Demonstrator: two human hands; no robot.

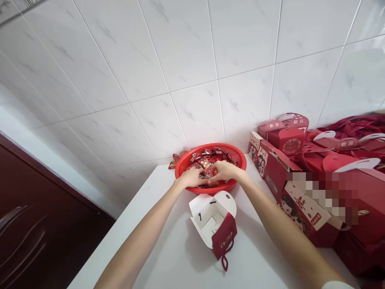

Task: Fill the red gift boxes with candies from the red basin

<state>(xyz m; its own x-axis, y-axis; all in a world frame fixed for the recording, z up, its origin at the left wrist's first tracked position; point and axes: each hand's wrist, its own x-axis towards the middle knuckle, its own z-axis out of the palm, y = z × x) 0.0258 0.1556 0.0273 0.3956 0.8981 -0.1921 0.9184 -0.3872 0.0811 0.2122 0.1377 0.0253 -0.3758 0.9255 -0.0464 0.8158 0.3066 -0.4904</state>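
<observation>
My left hand (194,176) reaches into a red plastic basket (240,164) full of wrapped candies (206,162). Its thumb and fingers are apart, resting among the wrappers. Beside it, my right hand (224,171) also dips into the candies, thumb spread from its curved fingers, fingertips partly hidden. I cannot see a candy firmly held in either hand. Just in front of the basket, between my forearms, stands an opened gift box (210,218), white inside and dark red outside, with its flaps up and a dark red cord handle (225,261) hanging over the near side.
Several red gift boxes (291,140) with printed figures crowd the right side of the white table (168,257). Dark red ribbons (357,126) lie behind them. Small red packets (173,164) sit left of the basket. A tiled wall (192,116) rises behind; a dark red door (45,224) is at left.
</observation>
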